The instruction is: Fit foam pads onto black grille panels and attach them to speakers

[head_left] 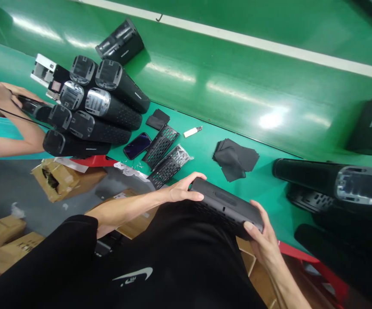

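Observation:
Both of my hands grip a black plastic housing (227, 199) with a perforated side, held close to my body at the table's front edge. My left hand (189, 189) wraps round one end, thumb on top. Round the other end, my right hand (261, 231) is closed with its thumb on the upper face. Beyond the housing lies a loose stack of thin black sheets (234, 159). To the left are a perforated black panel (160, 146), a similar panel with a clear bag of small parts (181, 155) on it, and a dark phone (137, 146).
Several black housings (115, 109) are piled at the left, beside a co-worker's arms (18, 116). More black housings (321, 176) stand at the right. A small white-handled tool (192, 131) lies mid-table. One housing (121, 43) rests on the shiny green surface behind. Cardboard boxes (66, 178) sit below left.

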Available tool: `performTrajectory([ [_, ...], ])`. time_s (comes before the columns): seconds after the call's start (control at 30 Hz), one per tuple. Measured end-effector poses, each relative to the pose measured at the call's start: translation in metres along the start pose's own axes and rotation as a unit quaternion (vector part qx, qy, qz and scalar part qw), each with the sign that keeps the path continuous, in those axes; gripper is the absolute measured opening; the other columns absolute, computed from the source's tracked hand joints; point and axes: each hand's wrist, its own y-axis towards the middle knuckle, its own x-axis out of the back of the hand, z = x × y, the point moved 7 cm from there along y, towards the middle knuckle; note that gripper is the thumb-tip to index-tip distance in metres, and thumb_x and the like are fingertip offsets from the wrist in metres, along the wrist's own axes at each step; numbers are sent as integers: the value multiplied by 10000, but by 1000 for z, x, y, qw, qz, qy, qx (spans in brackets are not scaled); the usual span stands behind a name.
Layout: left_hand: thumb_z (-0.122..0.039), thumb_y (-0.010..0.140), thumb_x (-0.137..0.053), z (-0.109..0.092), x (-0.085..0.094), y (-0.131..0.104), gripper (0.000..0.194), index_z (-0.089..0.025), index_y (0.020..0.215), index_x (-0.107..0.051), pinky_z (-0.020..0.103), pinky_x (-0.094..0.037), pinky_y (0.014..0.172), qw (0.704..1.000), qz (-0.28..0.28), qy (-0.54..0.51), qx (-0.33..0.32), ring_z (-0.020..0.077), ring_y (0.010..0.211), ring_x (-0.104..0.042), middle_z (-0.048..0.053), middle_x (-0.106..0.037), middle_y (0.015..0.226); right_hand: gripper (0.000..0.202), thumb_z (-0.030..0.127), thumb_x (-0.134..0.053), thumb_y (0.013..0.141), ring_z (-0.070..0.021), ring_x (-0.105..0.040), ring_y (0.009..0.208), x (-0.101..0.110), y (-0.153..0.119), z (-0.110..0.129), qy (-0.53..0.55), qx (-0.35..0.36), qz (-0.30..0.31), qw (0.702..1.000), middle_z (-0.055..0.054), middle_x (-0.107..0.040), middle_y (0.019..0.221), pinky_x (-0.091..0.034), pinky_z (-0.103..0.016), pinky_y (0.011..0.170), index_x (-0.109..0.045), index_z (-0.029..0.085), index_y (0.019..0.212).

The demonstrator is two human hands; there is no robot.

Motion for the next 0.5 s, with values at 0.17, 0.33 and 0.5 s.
performTrajectory([
  [0.17, -700, 842, -670, 35, 4, 22, 612, -268, 1270, -606, 370, -452, 951, 991, -57, 0, 121, 266, 1129, -559, 30, -618, 1172, 643, 627, -855, 664, -368, -747, 992, -1, 28, -30, 38, -126, -34, 991, -92, -793, 1020, -608, -527, 909, -708, 235, 1151],
  [0.33, -641, 767, -794, 45, 5, 36, 794, -290, 1423, -519, 365, -433, 1038, 988, -34, -97, 111, 259, 1230, -563, 55, -586, 1347, 640, 702, -824, 709, -381, -731, 1091, 7, 36, -34, 17, -148, 1, 989, -134, -792, 1116, -588, -539, 972, -751, 204, 1104],
  [0.5, -654, 796, -758, 50, 9, 42, 651, -267, 1302, -622, 409, -436, 1045, 991, -70, -36, 112, 278, 1201, -575, 39, -653, 1223, 719, 648, -865, 693, -388, -683, 1220, 7, 36, -39, 24, -126, 9, 992, -144, -776, 1192, -516, -528, 1095, -747, 179, 1225],
])
